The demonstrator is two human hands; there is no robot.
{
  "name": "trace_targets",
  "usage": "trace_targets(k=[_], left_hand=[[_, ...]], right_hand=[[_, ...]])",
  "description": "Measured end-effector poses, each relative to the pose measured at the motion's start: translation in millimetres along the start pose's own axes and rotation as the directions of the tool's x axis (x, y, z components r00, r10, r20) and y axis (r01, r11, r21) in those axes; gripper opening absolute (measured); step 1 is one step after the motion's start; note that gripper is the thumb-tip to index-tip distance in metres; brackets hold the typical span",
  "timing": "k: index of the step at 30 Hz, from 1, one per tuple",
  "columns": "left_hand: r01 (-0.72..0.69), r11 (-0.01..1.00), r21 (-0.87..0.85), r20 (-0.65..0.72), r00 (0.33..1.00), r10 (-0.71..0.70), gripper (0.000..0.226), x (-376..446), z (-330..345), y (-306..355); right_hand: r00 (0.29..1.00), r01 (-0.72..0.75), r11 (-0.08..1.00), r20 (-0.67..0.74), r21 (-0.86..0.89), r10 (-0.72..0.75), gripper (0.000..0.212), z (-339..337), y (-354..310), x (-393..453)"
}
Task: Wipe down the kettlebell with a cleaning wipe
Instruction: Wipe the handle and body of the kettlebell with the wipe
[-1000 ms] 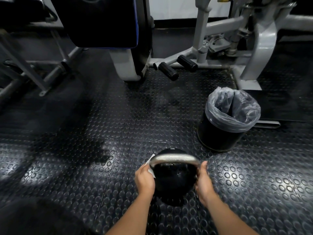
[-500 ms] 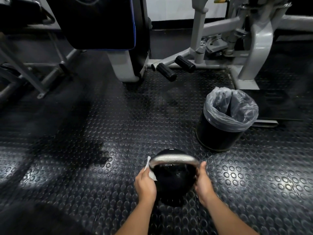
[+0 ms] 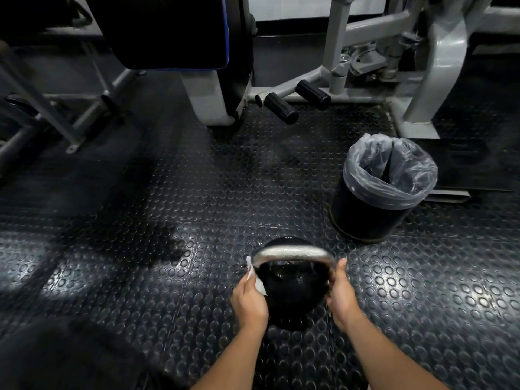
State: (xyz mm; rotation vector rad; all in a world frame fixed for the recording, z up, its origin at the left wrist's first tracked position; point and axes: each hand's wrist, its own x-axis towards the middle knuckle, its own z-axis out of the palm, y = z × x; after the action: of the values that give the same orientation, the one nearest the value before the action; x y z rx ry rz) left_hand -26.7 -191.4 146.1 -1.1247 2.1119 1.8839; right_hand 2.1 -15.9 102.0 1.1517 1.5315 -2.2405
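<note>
Floor (image 3: 168,249): black rubber matting with raised round studs, glossy in patches. Grey machine frame (image 3: 439,66) and black padded seat (image 3: 168,32) at rear. Black bin (image 3: 368,218) with clear liner, right of centre. Kettlebell (image 3: 292,294): black ball, worn silver handle, standing on floor near the bin. Left hand (image 3: 249,301): presses white wipe (image 3: 254,280) to ball's left side, beneath the handle. Right hand (image 3: 342,296): curled against right side, thumb up along the handle.
</note>
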Motion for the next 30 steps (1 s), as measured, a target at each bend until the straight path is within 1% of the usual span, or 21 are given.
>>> trace_targets(k=[2, 4, 6, 7, 9, 12, 14, 15, 18, 21, 24, 26, 30], left_hand=[[0.026, 1.000, 0.017, 0.011, 1.000, -0.026, 0.027, 2, 4, 4], [0.038, 0.999, 0.016, 0.011, 0.999, -0.038, 0.027, 6, 7, 10], [0.019, 1.000, -0.016, -0.016, 1.000, -0.020, 0.027, 6, 7, 15], [0.003, 1.000, -0.012, -0.025, 1.000, -0.004, 0.028, 4, 7, 17], [-0.016, 1.000, 0.019, -0.024, 1.000, 0.016, 0.030, 1, 5, 15], [0.030, 0.998, 0.058, -0.015, 0.999, -0.029, 0.031, 0, 2, 7], [0.045, 0.995, 0.092, -0.002, 0.999, -0.045, 0.033, 1, 4, 8], [0.039, 0.995, 0.090, 0.000, 0.999, -0.039, 0.033, 1, 5, 10], [-0.008, 0.998, 0.056, 0.002, 1.000, 0.008, 0.032, -4, 5, 15], [-0.048, 0.994, 0.099, 0.028, 0.999, 0.045, 0.033, -17, 4, 11], [0.017, 1.000, -0.012, 0.016, 1.000, -0.017, 0.031, -19, 5, 7], [0.072, 0.996, -0.051, -0.008, 0.997, -0.072, 0.029, -16, 8, 14], [0.012, 1.000, -0.021, 0.003, 1.000, -0.012, 0.028, -17, 7, 24]], right_hand=[[1.000, 0.001, 1.000, 0.004, -0.016, -0.001, 0.090, 1, -1, 0], [1.000, 0.002, 1.000, 0.014, -0.029, -0.002, 0.094, 0, 1, 1], [1.000, 0.007, 1.000, 0.010, -0.020, -0.007, 0.104, -2, 2, 3], [1.000, 0.005, 1.000, 0.002, -0.022, -0.005, 0.110, -2, 2, 5], [1.000, 0.001, 0.999, -0.020, -0.038, -0.002, 0.115, -3, 4, 7], [1.000, -0.006, 0.999, -0.029, -0.043, 0.005, 0.113, -2, 6, 8], [1.000, 0.006, 0.999, -0.013, -0.037, -0.006, 0.103, -2, 5, 7], [1.000, 0.009, 0.999, -0.004, -0.036, -0.009, 0.100, -2, 5, 6], [1.000, 0.002, 0.999, -0.027, -0.047, -0.003, 0.103, -4, 8, 10], [1.000, 0.000, 0.999, -0.021, -0.053, -0.001, 0.099, -3, 8, 9], [1.000, 0.013, 1.000, -0.011, -0.028, -0.013, 0.093, -1, 5, 6], [1.000, 0.014, 1.000, -0.011, -0.026, -0.015, 0.096, -2, 4, 5], [1.000, 0.003, 0.999, -0.018, -0.043, -0.004, 0.112, -2, 5, 7]])
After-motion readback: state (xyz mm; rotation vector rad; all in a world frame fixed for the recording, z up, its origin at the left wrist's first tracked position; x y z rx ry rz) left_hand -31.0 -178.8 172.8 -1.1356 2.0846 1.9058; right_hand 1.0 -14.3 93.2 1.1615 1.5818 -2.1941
